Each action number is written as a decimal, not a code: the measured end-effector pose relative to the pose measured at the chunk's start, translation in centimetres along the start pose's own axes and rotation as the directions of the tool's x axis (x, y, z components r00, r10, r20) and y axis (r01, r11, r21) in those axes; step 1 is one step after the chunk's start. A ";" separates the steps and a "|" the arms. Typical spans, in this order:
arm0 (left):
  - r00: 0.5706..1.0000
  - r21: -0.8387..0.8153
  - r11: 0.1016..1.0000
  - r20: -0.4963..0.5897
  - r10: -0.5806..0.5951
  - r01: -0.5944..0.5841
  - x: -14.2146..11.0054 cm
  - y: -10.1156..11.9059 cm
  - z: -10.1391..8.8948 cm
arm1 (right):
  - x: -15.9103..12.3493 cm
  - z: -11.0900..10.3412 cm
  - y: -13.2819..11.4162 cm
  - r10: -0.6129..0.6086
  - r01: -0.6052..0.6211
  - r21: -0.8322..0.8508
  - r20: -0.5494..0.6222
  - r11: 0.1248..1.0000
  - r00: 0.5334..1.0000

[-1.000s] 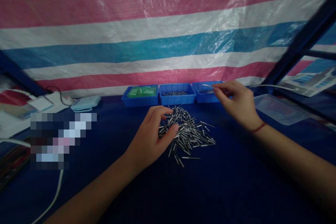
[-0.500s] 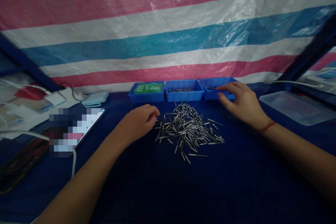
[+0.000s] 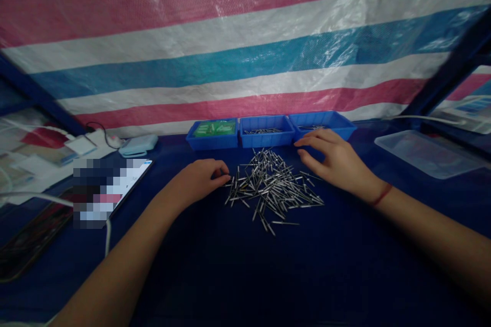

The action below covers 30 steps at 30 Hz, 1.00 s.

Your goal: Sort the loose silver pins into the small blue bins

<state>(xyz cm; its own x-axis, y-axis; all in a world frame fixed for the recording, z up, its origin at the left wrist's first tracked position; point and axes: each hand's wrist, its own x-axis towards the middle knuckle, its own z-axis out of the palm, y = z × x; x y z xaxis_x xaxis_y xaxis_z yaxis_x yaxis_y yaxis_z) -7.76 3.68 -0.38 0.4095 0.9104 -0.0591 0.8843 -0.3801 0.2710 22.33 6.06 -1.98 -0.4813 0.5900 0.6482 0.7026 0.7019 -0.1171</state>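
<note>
A loose pile of thin metal pins (image 3: 273,186) lies on the dark blue table cloth (image 3: 268,276). My left hand (image 3: 201,179) rests at the pile's left edge with its fingers curled and its fingertips pinched at a pin. My right hand (image 3: 333,161) hovers at the pile's right rear, fingers stretched and apart, holding nothing. Behind the pile stand three small blue trays: the left tray (image 3: 212,134) holds green boards, the middle tray (image 3: 266,132) and the right tray (image 3: 321,123) hold pins.
A striped plastic tarp (image 3: 245,41) hangs behind the table. A clear plastic lid (image 3: 425,153) lies at the right. At the left are a phone (image 3: 111,184), a pale blue case (image 3: 138,144), white cables and papers. Dark blue frame bars slant at both sides.
My right hand held a pin over the right tray, let it go there, and has drawn back to the pile empty. My left hand slid from on top of the pile to its left edge.
</note>
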 end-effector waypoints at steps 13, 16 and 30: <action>0.999 -0.009 0.999 0.009 0.052 -0.052 -0.1 0.4 0.2 | -0.2 0.3 -0.5 -0.020 0.019 0.034 0.034 0.999 0.999; 0.998 0.017 0.998 -0.006 0.060 -0.060 -0.2 0.7 0.2 | -0.2 0.3 -0.6 -0.030 0.029 0.034 0.046 0.999 0.999; 0.998 -0.047 0.998 0.042 0.044 -0.042 -0.5 1.0 -0.2 | 0.1 -0.2 -2.7 -0.131 0.108 0.128 0.191 0.986 0.973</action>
<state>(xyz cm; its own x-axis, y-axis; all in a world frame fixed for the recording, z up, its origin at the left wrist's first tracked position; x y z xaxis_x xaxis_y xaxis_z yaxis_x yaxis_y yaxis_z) -7.09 2.85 0.08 0.4573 0.8850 -0.0874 0.8547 -0.4102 0.3182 20.53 4.14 -1.45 -0.6606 0.5578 0.5024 0.5733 0.8069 -0.1421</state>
